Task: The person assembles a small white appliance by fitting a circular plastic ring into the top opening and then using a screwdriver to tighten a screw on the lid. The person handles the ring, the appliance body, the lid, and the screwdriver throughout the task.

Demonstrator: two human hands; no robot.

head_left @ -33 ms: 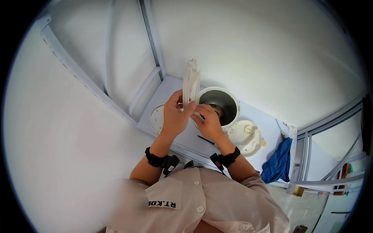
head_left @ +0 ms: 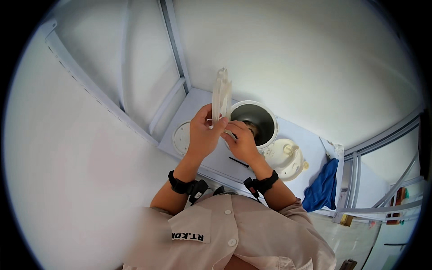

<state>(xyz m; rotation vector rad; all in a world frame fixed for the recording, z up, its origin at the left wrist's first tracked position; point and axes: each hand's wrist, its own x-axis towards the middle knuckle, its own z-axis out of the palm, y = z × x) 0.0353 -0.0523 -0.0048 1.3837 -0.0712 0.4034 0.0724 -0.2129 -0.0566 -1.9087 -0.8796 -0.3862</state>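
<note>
Off-white, a thin cover [head_left: 222, 96] stood upright, its lower end pinched in the left hand [head_left: 203, 134]; the right hand [head_left: 242, 141] curled close beside, its hold unclear. The piece looked light, stiff, best gripped by its rim.

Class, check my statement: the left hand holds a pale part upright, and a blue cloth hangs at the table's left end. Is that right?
Not quite: the blue cloth hangs at the right end of the table, as the head view shows. The left hand does hold a pale part upright.
</note>
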